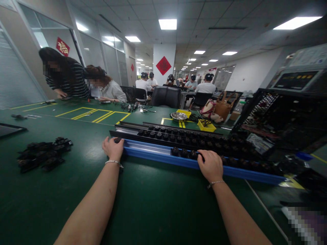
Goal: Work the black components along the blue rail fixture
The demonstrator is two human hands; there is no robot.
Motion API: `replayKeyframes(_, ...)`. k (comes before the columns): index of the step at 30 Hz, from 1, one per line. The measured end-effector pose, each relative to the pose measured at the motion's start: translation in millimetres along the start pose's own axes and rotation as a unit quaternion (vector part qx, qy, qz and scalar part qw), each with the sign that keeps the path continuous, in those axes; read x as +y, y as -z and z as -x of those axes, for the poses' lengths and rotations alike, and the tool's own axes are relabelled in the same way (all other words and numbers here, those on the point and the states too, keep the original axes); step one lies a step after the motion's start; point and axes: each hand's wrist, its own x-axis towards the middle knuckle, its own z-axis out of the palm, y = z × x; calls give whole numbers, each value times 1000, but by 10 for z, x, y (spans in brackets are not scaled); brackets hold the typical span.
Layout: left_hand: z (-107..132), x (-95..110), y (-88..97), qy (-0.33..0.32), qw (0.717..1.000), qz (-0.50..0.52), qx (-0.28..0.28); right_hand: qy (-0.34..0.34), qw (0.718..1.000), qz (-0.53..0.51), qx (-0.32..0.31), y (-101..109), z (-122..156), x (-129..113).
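Note:
A long blue channel rail (158, 156) lies across the green table. Several small black round parts (184, 153) sit in a row inside it, while its left stretch shows a bare shiny floor. At the rail's left end, my left hand (113, 148) is closed on a small black part (117, 140). Farther right, my right hand (211, 165) is closed over the row, its thumb and finger around a black round part (201, 156) in the rail. Behind, black rails (127, 131) hold more such parts. A loose pile of black parts (43, 154) lies to the left.
A metal bowl (178, 116) and yellow trays (206, 126) stand beyond the rails. An open black equipment case (265, 115) rises at the right. Two people (68, 75) work across the table at the left. A dark flat object (11, 129) lies at the left edge.

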Motion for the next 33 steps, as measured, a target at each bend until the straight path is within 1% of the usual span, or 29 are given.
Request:
replayKeyframes(4,-34,-34,-18,-4,1000,0,1,-2,1000,2,4,6,6,-11)
replayKeyframes(9,-50,-38,-27,7,1000,24,8,6,1000,6,3,-3,4,-4)
replayKeyframes(18,-63,-29,6,14,998,52,12,4,1000,11,6,0,3,-1)
replayKeyframes(33,-169,-119,21,21,999,49,9,9,1000,0,5,2,-7,5)
